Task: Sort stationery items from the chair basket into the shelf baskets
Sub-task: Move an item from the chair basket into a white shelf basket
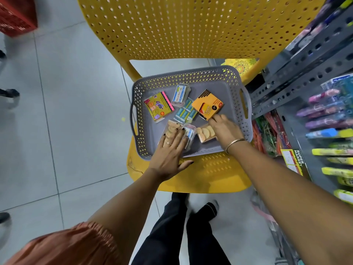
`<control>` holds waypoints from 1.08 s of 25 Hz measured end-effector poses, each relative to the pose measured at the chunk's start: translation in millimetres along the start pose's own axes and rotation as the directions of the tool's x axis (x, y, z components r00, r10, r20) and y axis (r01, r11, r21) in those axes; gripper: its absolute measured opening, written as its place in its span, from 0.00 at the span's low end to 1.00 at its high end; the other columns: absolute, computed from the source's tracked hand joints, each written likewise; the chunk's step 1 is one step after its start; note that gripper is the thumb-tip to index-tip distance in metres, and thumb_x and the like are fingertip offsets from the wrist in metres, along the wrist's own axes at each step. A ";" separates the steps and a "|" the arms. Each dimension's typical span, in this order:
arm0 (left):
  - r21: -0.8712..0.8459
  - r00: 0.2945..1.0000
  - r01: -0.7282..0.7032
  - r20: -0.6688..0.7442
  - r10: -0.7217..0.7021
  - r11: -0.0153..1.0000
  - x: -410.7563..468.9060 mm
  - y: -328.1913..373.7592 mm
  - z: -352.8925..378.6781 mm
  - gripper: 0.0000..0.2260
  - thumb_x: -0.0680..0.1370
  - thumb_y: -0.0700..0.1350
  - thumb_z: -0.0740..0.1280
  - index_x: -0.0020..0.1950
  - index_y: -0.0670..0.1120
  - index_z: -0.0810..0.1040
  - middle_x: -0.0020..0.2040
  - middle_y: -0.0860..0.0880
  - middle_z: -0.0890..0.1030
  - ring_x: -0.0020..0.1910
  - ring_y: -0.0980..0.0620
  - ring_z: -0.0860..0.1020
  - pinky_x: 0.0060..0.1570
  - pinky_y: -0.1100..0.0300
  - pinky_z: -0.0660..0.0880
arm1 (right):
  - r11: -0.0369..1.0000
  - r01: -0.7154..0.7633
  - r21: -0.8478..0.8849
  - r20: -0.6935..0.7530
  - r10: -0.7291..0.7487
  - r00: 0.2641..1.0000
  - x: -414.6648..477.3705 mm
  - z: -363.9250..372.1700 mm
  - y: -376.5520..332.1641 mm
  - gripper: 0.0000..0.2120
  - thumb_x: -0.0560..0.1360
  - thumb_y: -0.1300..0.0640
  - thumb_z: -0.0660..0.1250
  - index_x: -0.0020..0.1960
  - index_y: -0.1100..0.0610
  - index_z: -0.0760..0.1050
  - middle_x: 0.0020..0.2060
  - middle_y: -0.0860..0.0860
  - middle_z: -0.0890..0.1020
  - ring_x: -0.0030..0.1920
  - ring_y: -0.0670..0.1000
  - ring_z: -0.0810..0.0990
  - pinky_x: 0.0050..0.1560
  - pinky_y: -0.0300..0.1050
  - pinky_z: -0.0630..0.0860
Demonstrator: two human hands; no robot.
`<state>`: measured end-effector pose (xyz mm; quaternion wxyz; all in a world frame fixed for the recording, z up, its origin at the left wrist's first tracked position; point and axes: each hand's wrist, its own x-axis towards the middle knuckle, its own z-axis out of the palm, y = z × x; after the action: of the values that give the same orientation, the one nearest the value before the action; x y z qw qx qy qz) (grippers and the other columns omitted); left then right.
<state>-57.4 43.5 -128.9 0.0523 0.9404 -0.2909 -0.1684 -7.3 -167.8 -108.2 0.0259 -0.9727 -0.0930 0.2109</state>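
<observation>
A grey perforated basket (234,87) sits on the yellow chair's seat (206,175). Inside lie a yellow sticky-note pack (157,108), a staples box (180,94), teal eraser packs (185,112), an orange sticky-notes box (207,104), and two clear packs of tan pieces (170,129) (205,132). My left hand (170,152) lies flat, fingers straight, over the left tan pack and a small clear box (190,131). My right hand (224,127) pinches the near corner of the orange box, which is tilted.
A grey metal shelf (305,73) stands to the right with hanging pens and highlighters (328,119). A red crate (17,16) is on the tiled floor at the far left. My legs are under the chair's front edge.
</observation>
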 end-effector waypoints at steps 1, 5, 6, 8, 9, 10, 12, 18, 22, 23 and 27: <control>-0.006 1.000 0.002 0.002 -0.002 1.000 -0.3 -0.7 -1.1 0.37 0.76 0.67 0.46 0.76 0.43 0.56 0.76 0.43 0.55 0.75 0.46 0.49 0.70 0.45 0.45 | 1.000 -0.011 0.002 0.002 0.011 1.000 -0.3 -3.8 1.8 0.18 0.74 0.72 0.59 0.63 0.62 0.68 0.62 0.59 0.72 0.63 0.58 0.69 0.57 0.51 0.74; -0.013 1.000 0.011 0.003 -0.011 1.000 1.1 -2.6 -18.8 0.40 0.74 0.70 0.41 0.76 0.43 0.53 0.76 0.43 0.52 0.75 0.44 0.46 0.70 0.44 0.43 | 0.997 -0.063 0.033 0.010 0.062 0.998 -5.6 -29.6 11.5 0.18 0.74 0.71 0.61 0.63 0.62 0.68 0.63 0.59 0.71 0.65 0.59 0.66 0.57 0.53 0.74; -0.007 1.000 0.012 0.004 -0.012 1.000 2.9 -3.2 -26.3 0.41 0.73 0.70 0.39 0.76 0.43 0.52 0.77 0.43 0.51 0.75 0.44 0.46 0.70 0.44 0.42 | 0.995 -0.082 0.057 0.005 0.082 0.997 -7.3 -38.1 13.9 0.19 0.74 0.70 0.62 0.63 0.62 0.68 0.63 0.59 0.70 0.66 0.59 0.66 0.56 0.54 0.74; 0.022 1.000 0.010 -0.018 -0.010 1.000 7.7 -2.6 -51.8 0.42 0.73 0.70 0.38 0.76 0.42 0.51 0.77 0.43 0.50 0.75 0.45 0.46 0.71 0.42 0.44 | 0.987 -0.130 0.091 -0.024 0.133 0.991 -16.1 -65.8 18.2 0.19 0.73 0.69 0.64 0.64 0.62 0.67 0.63 0.59 0.69 0.67 0.60 0.65 0.54 0.57 0.75; 0.030 0.999 0.009 -0.045 -0.008 1.000 11.4 -2.2 -65.9 0.41 0.73 0.70 0.40 0.76 0.42 0.53 0.77 0.43 0.50 0.75 0.45 0.46 0.72 0.40 0.47 | 0.985 -0.146 0.093 -0.046 0.151 0.987 -20.5 -80.8 19.9 0.20 0.73 0.68 0.64 0.64 0.62 0.67 0.63 0.60 0.69 0.67 0.60 0.64 0.52 0.57 0.76; 0.031 0.997 0.005 -0.077 -0.002 0.999 16.2 -0.5 -82.9 0.41 0.73 0.69 0.41 0.76 0.42 0.54 0.77 0.43 0.50 0.75 0.45 0.47 0.71 0.38 0.50 | 0.983 -0.156 0.095 -0.080 0.163 0.983 -25.0 -98.0 22.0 0.20 0.74 0.67 0.65 0.64 0.62 0.67 0.63 0.59 0.69 0.67 0.60 0.64 0.52 0.57 0.76; 0.024 0.992 -0.006 -0.124 0.009 1.000 25.5 4.3 -118.9 0.41 0.73 0.68 0.43 0.75 0.41 0.57 0.76 0.42 0.52 0.75 0.44 0.48 0.69 0.37 0.54 | 0.978 -0.174 0.117 -0.150 0.191 0.970 -35.6 -135.3 24.4 0.20 0.74 0.66 0.65 0.65 0.61 0.67 0.63 0.59 0.70 0.67 0.60 0.65 0.52 0.56 0.76; 0.113 0.943 -0.112 -0.301 0.141 0.987 50.6 46.7 -249.9 0.39 0.73 0.68 0.46 0.74 0.41 0.60 0.76 0.42 0.55 0.75 0.43 0.52 0.68 0.39 0.55 | 0.952 -0.259 0.162 -0.415 0.304 0.857 -106.2 -276.3 47.6 0.20 0.72 0.62 0.67 0.63 0.62 0.69 0.62 0.59 0.71 0.66 0.59 0.66 0.53 0.56 0.75; 0.155 0.886 -0.207 -0.389 0.253 0.966 64.4 99.1 -322.7 0.40 0.73 0.69 0.45 0.74 0.41 0.59 0.76 0.42 0.55 0.75 0.43 0.51 0.68 0.39 0.56 | 0.933 -0.304 0.195 -0.575 0.360 0.734 -178.0 -350.5 68.8 0.20 0.71 0.58 0.68 0.61 0.60 0.72 0.58 0.58 0.73 0.63 0.59 0.69 0.52 0.56 0.75; 0.169 0.861 -0.243 -0.415 0.293 0.955 68.7 113.9 -337.8 0.40 0.73 0.69 0.45 0.74 0.41 0.60 0.76 0.42 0.55 0.74 0.44 0.51 0.68 0.39 0.56 | 0.928 -0.318 0.192 -0.610 0.367 0.702 -196.9 -364.7 74.7 0.19 0.70 0.57 0.69 0.60 0.60 0.72 0.57 0.58 0.74 0.62 0.59 0.70 0.52 0.56 0.75; 0.288 0.765 -0.422 -0.395 0.508 0.860 83.6 185.5 -378.1 0.39 0.74 0.67 0.47 0.73 0.39 0.63 0.74 0.41 0.60 0.74 0.44 0.55 0.69 0.43 0.56 | 0.862 -0.445 0.241 -0.667 0.480 0.570 -270.8 -395.4 107.4 0.18 0.69 0.56 0.68 0.58 0.59 0.73 0.55 0.57 0.75 0.61 0.58 0.70 0.48 0.54 0.76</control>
<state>40.3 -156.7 238.2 0.0734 0.8513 -0.5090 0.1037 -67.0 -329.6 351.7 0.0257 -0.9660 0.1865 -0.1771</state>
